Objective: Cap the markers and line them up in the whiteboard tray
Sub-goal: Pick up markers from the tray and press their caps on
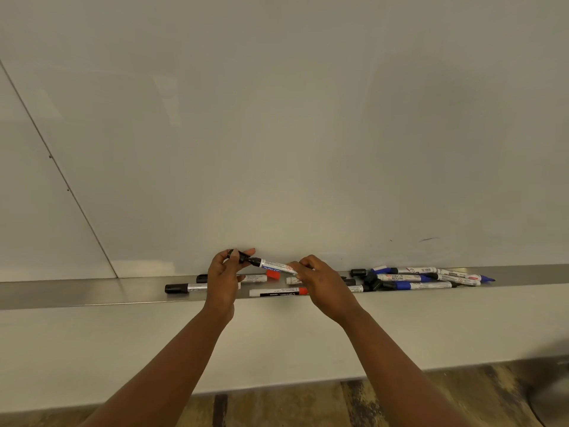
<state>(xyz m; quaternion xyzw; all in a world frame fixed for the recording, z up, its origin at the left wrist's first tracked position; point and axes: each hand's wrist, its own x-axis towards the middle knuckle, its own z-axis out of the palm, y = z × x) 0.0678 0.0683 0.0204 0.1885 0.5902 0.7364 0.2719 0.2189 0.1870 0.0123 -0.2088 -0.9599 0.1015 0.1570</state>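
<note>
Both hands work just above the metal whiteboard tray (pixel 92 292), which runs the width of the view below the whiteboard (pixel 277 118). The left hand (pixel 223 277) pinches a black cap (pixel 236 255) between thumb and fingers. The right hand (pixel 320 282) is closed around the barrel of a white marker (pixel 274 265) with blue lettering, held above the tray and tilted, its dark nose end pointing at the cap. Cap and nose look touching or nearly so; whether the cap is seated cannot be told from here.

Inside the tray, left of the hands, a black-capped marker (pixel 181 288) lies along its length. Under the hands lie a marker with a red end (pixel 261 277) and, nearer the tray's front edge, a white marker with a black label and red band (pixel 277 292). A further white marker shows partly behind the right hand. Toward the tray's right stretch, a jumbled pile of blue and black markers (pixel 425 280) lies crossed over one another, with loose black caps (pixel 371 285) at its left side.
</note>
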